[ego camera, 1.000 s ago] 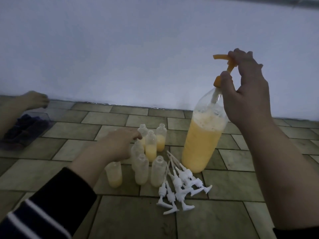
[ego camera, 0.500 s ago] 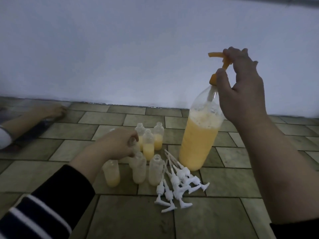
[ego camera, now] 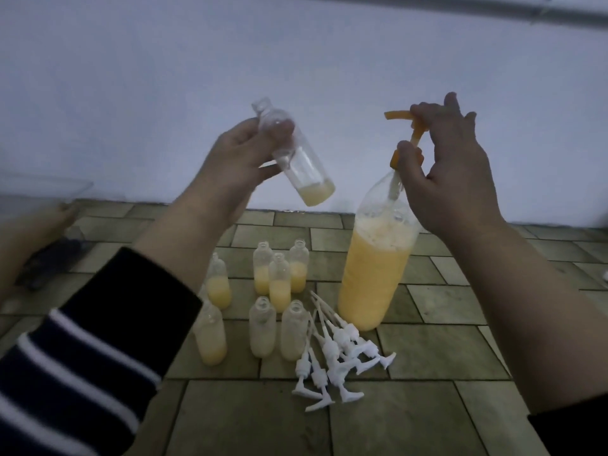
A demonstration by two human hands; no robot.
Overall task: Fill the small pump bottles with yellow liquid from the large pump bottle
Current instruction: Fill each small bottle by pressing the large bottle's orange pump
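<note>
Tiled flooring (ego camera: 427, 353) of greenish-grey stone carries everything, and it meets a pale wall (ego camera: 197, 77) at its far edge. Nearest on the tiles lies a heap of white pump heads (ego camera: 332, 363), their dip tubes pointing toward the wall. Just beyond them, to the left, stand uncapped small bottles (ego camera: 279, 286) in a loose cluster; several hold yellow liquid in their lower parts, while the two closest to the heap look nearly empty. Right of the cluster, just beside the heap, stands the large pump bottle (ego camera: 375, 274), upright and more than half full of yellow liquid with foam on top. The right hand (ego camera: 444, 179) grips its orange pump (ego camera: 408, 130), fingers curled over the spout head and thumb against the collar. The left hand (ego camera: 237, 162), in a dark striped sleeve (ego camera: 82, 350), is raised above the cluster and pinches a clear small bottle (ego camera: 292, 156), tilted with its open neck leaning away from the pump and a little yellow liquid at its base. Near the floor's far left edge another person's hand (ego camera: 29, 232) shows, blurred.
</note>
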